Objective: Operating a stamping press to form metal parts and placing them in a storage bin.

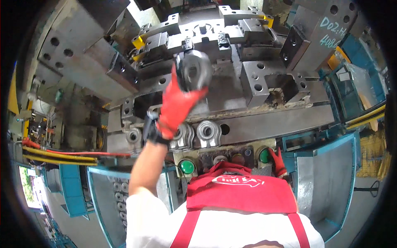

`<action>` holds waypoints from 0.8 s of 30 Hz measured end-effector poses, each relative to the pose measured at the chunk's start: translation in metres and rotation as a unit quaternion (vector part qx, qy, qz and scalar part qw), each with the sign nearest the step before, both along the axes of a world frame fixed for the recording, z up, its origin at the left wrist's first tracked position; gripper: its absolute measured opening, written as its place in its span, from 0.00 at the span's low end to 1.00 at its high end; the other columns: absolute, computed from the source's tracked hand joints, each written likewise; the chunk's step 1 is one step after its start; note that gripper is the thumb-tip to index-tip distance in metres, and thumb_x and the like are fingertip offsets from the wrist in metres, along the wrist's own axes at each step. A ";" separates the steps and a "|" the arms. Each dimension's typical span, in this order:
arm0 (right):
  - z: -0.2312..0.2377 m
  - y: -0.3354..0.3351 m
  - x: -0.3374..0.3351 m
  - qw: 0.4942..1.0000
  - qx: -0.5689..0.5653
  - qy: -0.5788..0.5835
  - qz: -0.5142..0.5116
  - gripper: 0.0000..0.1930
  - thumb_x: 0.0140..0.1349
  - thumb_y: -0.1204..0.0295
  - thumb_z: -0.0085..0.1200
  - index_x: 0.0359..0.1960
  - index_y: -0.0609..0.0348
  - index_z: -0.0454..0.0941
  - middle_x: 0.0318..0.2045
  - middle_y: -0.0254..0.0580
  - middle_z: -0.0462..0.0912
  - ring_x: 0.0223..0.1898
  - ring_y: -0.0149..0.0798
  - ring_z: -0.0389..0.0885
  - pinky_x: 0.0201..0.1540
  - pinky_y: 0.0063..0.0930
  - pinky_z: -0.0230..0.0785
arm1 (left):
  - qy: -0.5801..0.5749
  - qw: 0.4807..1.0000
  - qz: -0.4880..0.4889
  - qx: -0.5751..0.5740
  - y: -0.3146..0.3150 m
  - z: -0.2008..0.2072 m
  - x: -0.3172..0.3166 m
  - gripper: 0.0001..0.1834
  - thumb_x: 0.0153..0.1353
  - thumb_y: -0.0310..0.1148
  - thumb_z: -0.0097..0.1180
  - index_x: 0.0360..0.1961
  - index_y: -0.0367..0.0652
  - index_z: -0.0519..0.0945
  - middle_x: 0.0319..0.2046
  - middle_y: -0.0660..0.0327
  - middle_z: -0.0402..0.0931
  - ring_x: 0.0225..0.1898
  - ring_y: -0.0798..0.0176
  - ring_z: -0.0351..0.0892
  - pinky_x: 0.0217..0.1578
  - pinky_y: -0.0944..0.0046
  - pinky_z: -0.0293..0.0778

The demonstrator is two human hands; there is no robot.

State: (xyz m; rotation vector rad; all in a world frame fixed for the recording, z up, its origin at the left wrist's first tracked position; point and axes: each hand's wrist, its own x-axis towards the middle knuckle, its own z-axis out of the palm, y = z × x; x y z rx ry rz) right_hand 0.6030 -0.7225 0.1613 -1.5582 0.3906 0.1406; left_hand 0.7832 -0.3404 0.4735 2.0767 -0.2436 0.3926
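My left hand (175,108), in a red glove, is raised over the press die and grips a grey forged metal part with a round eye (193,71). The part is blurred by motion and hangs above the lower die block (231,82). My right hand (278,162), also in a red glove, rests low at the front panel right beside a green push button (264,156); its fingers are mostly hidden behind my red apron. Similar forged parts (208,133) lie in a row on the ledge just under my left hand.
A second green button (187,167) sits on the front panel at the left. Teal bins flank me: the left bin (105,194) holds several forged parts, the right bin (331,182) shows bare metal. Red and yellow hoses (62,153) run along the left.
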 end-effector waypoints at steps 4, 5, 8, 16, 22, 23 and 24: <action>-0.019 -0.004 0.005 0.998 -0.046 -0.001 0.035 0.40 0.54 0.64 0.57 0.64 0.61 0.48 0.61 0.49 0.57 0.61 0.39 0.57 0.61 0.29 0.51 | 0.168 0.985 0.022 0.025 0.012 -0.064 -0.098 0.55 0.38 0.44 0.67 0.65 0.44 0.47 0.49 0.47 0.71 0.49 0.47 0.72 0.48 0.58 0.68; -0.012 -0.002 0.006 0.998 -0.048 0.014 0.038 0.37 0.54 0.66 0.56 0.64 0.58 0.51 0.62 0.49 0.55 0.62 0.40 0.56 0.62 0.29 0.50 | 0.211 0.975 0.061 0.038 0.006 -0.074 -0.113 0.57 0.38 0.46 0.67 0.65 0.44 0.45 0.49 0.45 0.70 0.49 0.46 0.72 0.48 0.58 0.68; -0.008 -0.006 0.003 0.985 -0.150 0.006 0.084 0.29 0.56 0.74 0.50 0.62 0.50 0.60 0.65 0.49 0.48 0.64 0.42 0.53 0.64 0.29 0.47 | 0.265 0.951 0.107 0.120 -0.005 -0.117 -0.123 0.61 0.37 0.52 0.66 0.66 0.46 0.41 0.48 0.39 0.68 0.45 0.43 0.74 0.44 0.55 0.70; 0.039 0.027 0.020 0.935 -0.339 -0.063 -0.088 0.39 0.54 0.53 0.56 0.60 0.67 0.56 0.56 0.60 0.63 0.59 0.53 0.60 0.60 0.38 0.51 | 0.350 0.899 0.169 0.203 -0.031 -0.182 -0.094 0.61 0.39 0.59 0.60 0.66 0.45 0.39 0.46 0.33 0.66 0.43 0.39 0.73 0.42 0.52 0.70; 0.026 0.055 0.044 0.862 -0.490 -0.125 -0.038 0.38 0.51 0.51 0.56 0.57 0.66 0.60 0.51 0.60 0.68 0.54 0.57 0.65 0.57 0.41 0.56 | 0.351 0.901 0.153 0.204 -0.033 -0.178 -0.102 0.57 0.44 0.65 0.53 0.66 0.45 0.40 0.47 0.34 0.65 0.43 0.38 0.72 0.43 0.52 0.70; 0.030 0.062 0.049 0.831 -0.540 -0.130 -0.030 0.39 0.50 0.50 0.56 0.57 0.65 0.60 0.50 0.59 0.69 0.53 0.57 0.66 0.56 0.42 0.57 | 0.337 0.906 0.162 0.200 -0.031 -0.185 -0.103 0.55 0.45 0.64 0.53 0.66 0.46 0.42 0.47 0.35 0.65 0.42 0.38 0.73 0.42 0.51 0.70; 0.033 0.071 0.045 0.792 -0.595 -0.137 -0.025 0.38 0.48 0.47 0.54 0.56 0.61 0.63 0.48 0.58 0.70 0.51 0.56 0.67 0.53 0.45 0.59 | 0.321 0.911 0.169 0.196 -0.027 -0.194 -0.106 0.53 0.46 0.63 0.52 0.66 0.46 0.43 0.46 0.35 0.65 0.40 0.37 0.73 0.41 0.50 0.71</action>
